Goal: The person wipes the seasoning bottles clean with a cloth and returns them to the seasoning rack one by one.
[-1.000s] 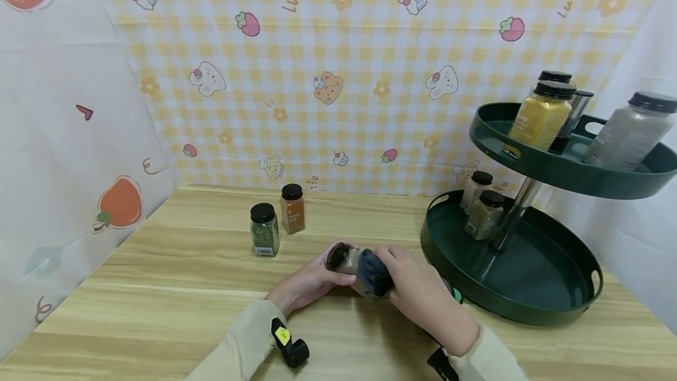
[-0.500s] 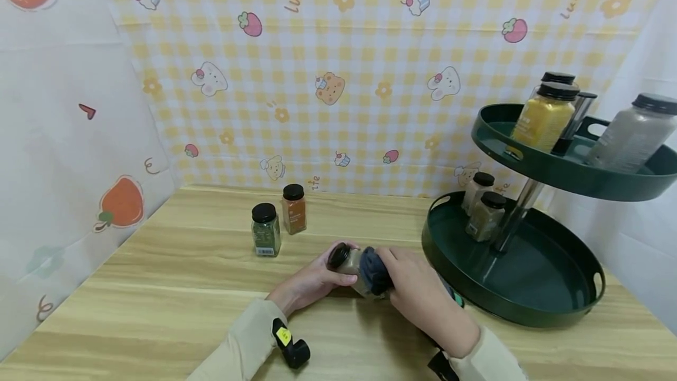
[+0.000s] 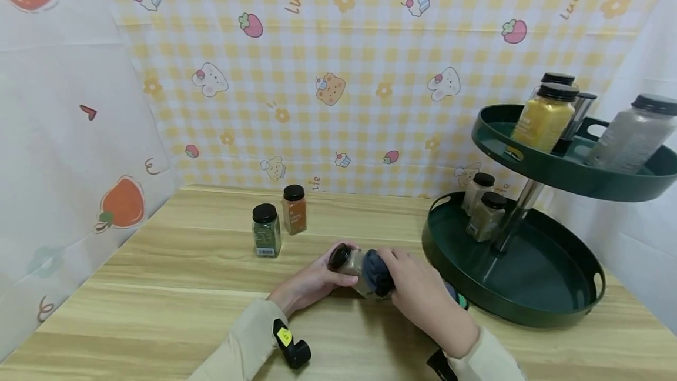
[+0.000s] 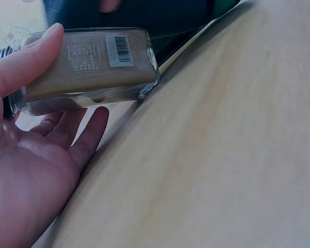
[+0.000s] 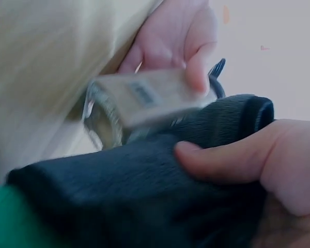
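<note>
My left hand (image 3: 322, 272) grips a glass spice jar (image 4: 93, 67) near its black lid. The jar is tilted on its side, filled with brownish powder, with a barcode label on one face. In the right wrist view, the left thumb presses on the jar (image 5: 150, 95). My right hand (image 3: 420, 290) holds a dark blue-grey cloth (image 3: 376, 273) against the jar's side, the thumb lying on top of the fabric. A green patch shows at the edge of the cloth (image 5: 139, 175). Most of the right fingers are hidden under the cloth.
A green-filled jar (image 3: 266, 231) and an orange-filled jar (image 3: 294, 210) stand on the wooden table (image 3: 174, 269). On the right is a two-tier dark green rack (image 3: 534, 275). Its lower tray bears two jars (image 3: 485, 216); its upper tray holds a yellow jar (image 3: 545, 116), a grey jar (image 3: 632, 134) and another behind.
The cloth in my right hand has shifted slightly along the jar. The left hand keeps its grip, and the jar stays in nearly the same place.
</note>
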`<action>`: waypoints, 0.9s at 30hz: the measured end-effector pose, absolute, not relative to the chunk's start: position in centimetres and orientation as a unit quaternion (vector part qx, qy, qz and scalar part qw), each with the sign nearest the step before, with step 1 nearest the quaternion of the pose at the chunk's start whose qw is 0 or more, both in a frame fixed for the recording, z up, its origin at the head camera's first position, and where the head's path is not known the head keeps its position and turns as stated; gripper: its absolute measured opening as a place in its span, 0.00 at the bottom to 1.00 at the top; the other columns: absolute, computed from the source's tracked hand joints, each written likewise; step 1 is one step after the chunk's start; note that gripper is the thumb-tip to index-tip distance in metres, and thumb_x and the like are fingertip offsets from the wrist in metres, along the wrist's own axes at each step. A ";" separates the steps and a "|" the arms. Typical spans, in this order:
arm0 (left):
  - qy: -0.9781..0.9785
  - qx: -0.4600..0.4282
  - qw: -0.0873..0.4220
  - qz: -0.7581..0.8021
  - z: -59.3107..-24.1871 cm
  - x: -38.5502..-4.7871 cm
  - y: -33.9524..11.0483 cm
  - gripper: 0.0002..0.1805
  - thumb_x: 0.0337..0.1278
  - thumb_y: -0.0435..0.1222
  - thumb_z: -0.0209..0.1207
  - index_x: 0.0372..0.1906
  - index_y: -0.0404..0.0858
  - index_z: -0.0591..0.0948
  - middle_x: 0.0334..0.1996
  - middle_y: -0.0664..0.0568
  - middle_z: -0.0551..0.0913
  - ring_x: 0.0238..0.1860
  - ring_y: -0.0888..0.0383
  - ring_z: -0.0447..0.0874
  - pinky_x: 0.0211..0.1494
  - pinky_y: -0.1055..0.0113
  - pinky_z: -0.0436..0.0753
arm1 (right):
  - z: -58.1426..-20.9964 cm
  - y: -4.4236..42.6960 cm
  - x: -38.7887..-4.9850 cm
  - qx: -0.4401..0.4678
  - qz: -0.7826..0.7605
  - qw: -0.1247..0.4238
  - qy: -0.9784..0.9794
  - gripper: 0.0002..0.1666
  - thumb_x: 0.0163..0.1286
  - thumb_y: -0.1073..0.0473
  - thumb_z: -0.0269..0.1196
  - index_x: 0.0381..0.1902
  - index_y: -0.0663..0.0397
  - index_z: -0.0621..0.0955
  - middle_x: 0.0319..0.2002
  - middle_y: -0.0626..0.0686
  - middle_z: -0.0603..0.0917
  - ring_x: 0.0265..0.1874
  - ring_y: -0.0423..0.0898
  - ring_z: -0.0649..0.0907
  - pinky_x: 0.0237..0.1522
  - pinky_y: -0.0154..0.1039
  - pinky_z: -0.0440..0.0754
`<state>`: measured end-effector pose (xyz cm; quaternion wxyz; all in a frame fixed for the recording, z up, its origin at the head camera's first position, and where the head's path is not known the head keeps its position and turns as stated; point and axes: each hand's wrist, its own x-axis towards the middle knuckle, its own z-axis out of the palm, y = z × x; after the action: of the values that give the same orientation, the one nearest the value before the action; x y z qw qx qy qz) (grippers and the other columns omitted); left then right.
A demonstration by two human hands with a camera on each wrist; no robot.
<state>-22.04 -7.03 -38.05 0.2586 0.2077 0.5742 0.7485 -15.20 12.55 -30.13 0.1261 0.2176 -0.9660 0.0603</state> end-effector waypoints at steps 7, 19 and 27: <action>0.574 0.211 0.256 0.749 -38.0 -22.1 -6.8 0.28 0.51 0.26 0.61 0.54 0.50 0.67 0.58 0.54 0.63 0.53 0.57 0.67 0.55 0.65 0.68 | -30.1 13.5 -15.4 0.171 0.016 0.064 -0.983 0.26 0.49 0.67 0.68 0.46 0.53 0.73 0.36 0.56 0.79 0.29 0.53 0.79 0.24 0.46 0.75; 0.556 0.228 0.257 0.757 -38.2 -22.2 -7.1 0.28 0.50 0.25 0.60 0.54 0.51 0.67 0.51 0.57 0.72 0.50 0.60 0.71 0.54 0.67 0.70 | -30.8 12.5 -15.4 0.273 0.112 0.177 -0.939 0.32 0.48 0.73 0.65 0.54 0.54 0.73 0.45 0.53 0.81 0.45 0.50 0.81 0.47 0.45 0.78; 0.564 0.221 0.256 0.753 -38.2 -22.2 -7.0 0.28 0.50 0.25 0.61 0.54 0.50 0.67 0.50 0.56 0.72 0.49 0.60 0.71 0.52 0.66 0.70 | -30.7 12.4 -15.4 0.265 0.099 0.179 -0.942 0.26 0.50 0.71 0.66 0.49 0.54 0.74 0.41 0.52 0.81 0.40 0.49 0.81 0.42 0.45 0.80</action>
<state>-22.16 -7.04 -38.19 0.2557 0.2213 0.5642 0.7532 -15.38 12.40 -30.67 0.1788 0.2652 -0.9423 0.0988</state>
